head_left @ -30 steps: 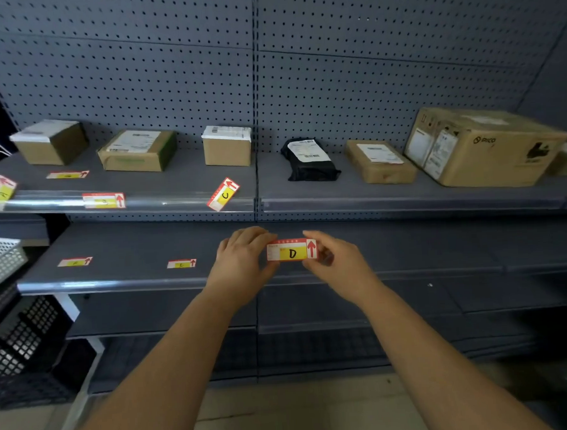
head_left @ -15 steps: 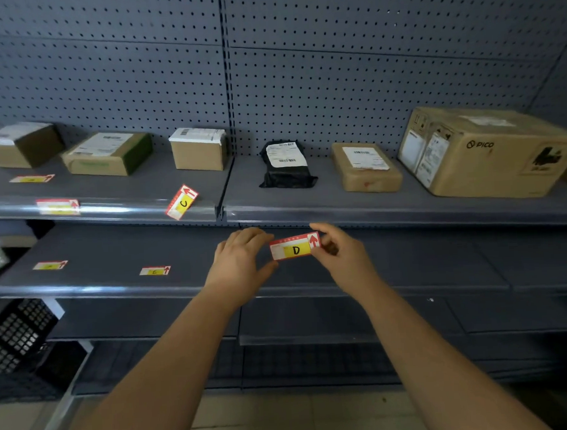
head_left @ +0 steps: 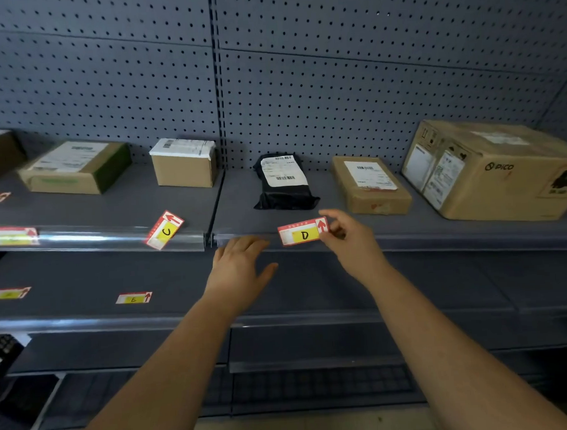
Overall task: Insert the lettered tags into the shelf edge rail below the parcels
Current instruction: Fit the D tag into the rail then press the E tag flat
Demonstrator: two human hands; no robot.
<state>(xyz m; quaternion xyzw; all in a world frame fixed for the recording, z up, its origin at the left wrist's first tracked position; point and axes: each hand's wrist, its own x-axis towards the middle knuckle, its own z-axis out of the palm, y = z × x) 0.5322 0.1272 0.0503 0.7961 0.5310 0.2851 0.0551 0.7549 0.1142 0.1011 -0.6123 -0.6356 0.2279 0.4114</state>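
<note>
- Head view: right hand (head_left: pixel 349 241) pinches the red-and-yellow paper tag lettered D (head_left: pixel 303 232) by its right end, at the clear plastic shelf-edge rail (head_left: pixel 441 236) below the black parcel (head_left: pixel 283 182).
- Left hand (head_left: pixel 239 266) is spread, empty, beside it.
- Tag likely light and bendy; hold both ends.

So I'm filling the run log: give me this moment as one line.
step: placing D tag | right hand: pinches it at rail under black parcel | left hand: open, empty | C tag: crooked

Dim, bluish light from above; white glare streaks the clear rail (head_left: pixel 89 238) at left. Wide-angle bending curves the shelf edges; left-edge tags blur.
</note>
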